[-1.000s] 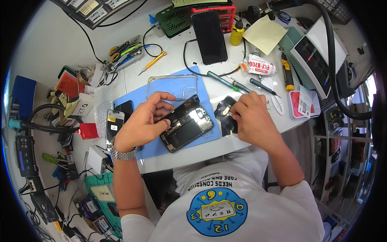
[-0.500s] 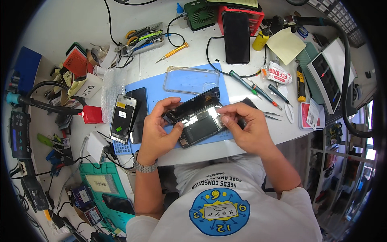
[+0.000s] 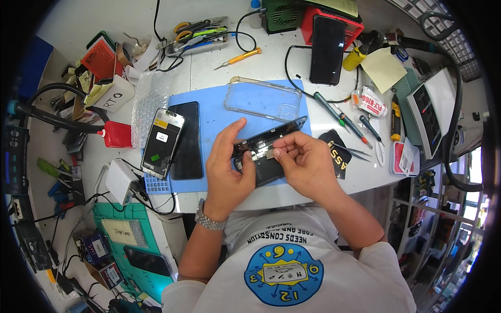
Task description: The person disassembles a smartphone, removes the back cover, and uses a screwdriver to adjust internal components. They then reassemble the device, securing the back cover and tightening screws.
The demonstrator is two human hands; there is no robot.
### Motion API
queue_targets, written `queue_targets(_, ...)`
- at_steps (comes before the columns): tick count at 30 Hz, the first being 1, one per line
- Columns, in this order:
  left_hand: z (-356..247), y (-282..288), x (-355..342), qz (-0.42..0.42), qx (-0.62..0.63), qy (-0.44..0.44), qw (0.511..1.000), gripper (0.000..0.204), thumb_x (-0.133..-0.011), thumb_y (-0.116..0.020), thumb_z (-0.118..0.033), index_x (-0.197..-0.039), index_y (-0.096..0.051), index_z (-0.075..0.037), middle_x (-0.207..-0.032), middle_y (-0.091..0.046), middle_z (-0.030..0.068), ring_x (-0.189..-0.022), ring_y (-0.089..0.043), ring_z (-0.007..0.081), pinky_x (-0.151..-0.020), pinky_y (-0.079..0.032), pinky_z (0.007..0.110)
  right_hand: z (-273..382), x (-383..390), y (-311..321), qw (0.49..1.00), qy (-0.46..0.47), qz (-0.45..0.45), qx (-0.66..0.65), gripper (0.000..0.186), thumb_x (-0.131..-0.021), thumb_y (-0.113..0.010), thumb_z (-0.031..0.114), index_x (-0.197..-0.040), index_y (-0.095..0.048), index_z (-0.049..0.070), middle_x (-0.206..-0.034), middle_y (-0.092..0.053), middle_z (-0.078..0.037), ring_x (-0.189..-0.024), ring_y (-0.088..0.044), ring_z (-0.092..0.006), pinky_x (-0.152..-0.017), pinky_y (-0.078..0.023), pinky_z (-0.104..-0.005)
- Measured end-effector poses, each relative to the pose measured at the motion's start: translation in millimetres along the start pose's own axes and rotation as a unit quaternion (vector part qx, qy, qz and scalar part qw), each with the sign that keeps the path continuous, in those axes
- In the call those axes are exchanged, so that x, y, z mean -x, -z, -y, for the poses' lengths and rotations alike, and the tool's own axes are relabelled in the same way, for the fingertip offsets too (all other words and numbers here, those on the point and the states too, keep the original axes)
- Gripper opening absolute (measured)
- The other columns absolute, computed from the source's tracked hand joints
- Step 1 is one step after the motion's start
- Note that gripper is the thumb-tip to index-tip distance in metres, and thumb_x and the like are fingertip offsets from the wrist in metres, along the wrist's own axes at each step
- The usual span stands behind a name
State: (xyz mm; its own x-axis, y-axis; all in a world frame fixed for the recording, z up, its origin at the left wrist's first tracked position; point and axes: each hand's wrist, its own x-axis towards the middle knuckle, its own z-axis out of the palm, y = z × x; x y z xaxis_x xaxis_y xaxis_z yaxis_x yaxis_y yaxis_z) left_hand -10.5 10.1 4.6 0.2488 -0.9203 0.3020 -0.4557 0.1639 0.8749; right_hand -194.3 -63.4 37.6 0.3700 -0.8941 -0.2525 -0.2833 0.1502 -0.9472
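An opened phone (image 3: 268,172) is held over the front of the blue mat (image 3: 213,115), its dark screen half (image 3: 284,128) tilted up from the body. Silvery parts and a black battery area show inside. My left hand (image 3: 229,169) grips the phone's left end, thumb at the inner edge and fingers behind the screen. Over the middle of the phone, my right hand (image 3: 308,164) has its thumb and forefinger pinched together by a small silvery piece; whether they hold it is too small to tell. Left of my hands lie a loose screen (image 3: 163,143) and a dark phone (image 3: 188,148).
A clear phone case (image 3: 263,99) lies on the mat's far part. Screwdrivers (image 3: 342,117), tweezers (image 3: 359,152) and a black cloth-like piece (image 3: 334,148) are to the right. An orange screwdriver (image 3: 239,58) lies at the back. Another phone (image 3: 327,49) leans on a red box (image 3: 308,28).
My right hand has moved left from the phone's right end to its middle, fingertips now pinched. The screen half leans more over the body. The whole view has shifted slightly.
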Motion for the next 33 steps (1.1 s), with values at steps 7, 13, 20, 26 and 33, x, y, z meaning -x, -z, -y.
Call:
queue_targets(7,5,-7,0,-0.045,0.005,-0.037,0.998,0.066,-0.086,-0.066,0.01,-0.152,-0.059,0.002,-0.144,-0.067,0.025,-0.108,-0.075,0.0348,-0.096,-0.061,0.042,-6,-1,-6,0.997,0.065,-0.022,0.034,0.011,-0.101,-0.075,0.0,-0.111,-0.076,-0.003,-0.092,-0.078,-0.009,-0.078,-0.072,-0.0091,-0.067,-0.056,-0.0259)
queue_targets(13,5,-8,0,-0.048,0.021,-0.033,0.998,0.068,-0.084,-0.067,0.01,-0.151,-0.059,0.002,-0.146,-0.067,0.0243,-0.105,-0.075,0.0309,-0.094,-0.062,0.04,-4,9,5,0.999,0.012,0.0,-0.038,0.017,-0.107,-0.071,0.0,-0.123,-0.067,-0.001,-0.107,-0.076,-0.006,-0.097,-0.071,-0.0094,-0.084,-0.057,-0.0243)
queue_targets(20,3,-6,-2,-0.04,0.017,-0.038,0.998,0.071,-0.082,-0.068,0.012,-0.152,-0.059,0.003,-0.149,-0.065,0.0249,-0.11,-0.075,0.0312,-0.095,-0.062,0.039,3,11,8,0.992,0.011,0.02,-0.126,0.019,-0.109,-0.064,-0.004,-0.127,-0.063,-0.002,-0.107,-0.073,-0.007,-0.097,-0.073,-0.01,-0.081,-0.058,-0.0241)
queue_targets(26,5,-6,-2,-0.04,0.031,-0.038,0.998,0.072,-0.082,-0.068,0.013,-0.153,-0.059,0.003,-0.15,-0.064,0.0257,-0.116,-0.073,0.032,-0.098,-0.062,0.039,-1,13,6,0.994,0.033,0.029,-0.105,0.022,-0.106,-0.062,-0.01,-0.127,-0.066,-0.005,-0.106,-0.074,-0.01,-0.098,-0.074,-0.0116,-0.09,-0.061,-0.026)
queue_targets(33,4,-5,-2,-0.034,0.025,-0.034,0.999,0.073,-0.082,-0.069,0.012,-0.153,-0.059,0.002,-0.151,-0.063,0.0256,-0.114,-0.074,0.0314,-0.097,-0.062,0.039,-12,14,5,0.993,0.114,0.027,-0.028,0.033,-0.102,-0.066,-0.012,-0.134,-0.065,-0.005,-0.107,-0.07,-0.006,-0.102,-0.069,-0.0115,-0.089,-0.056,-0.0254)
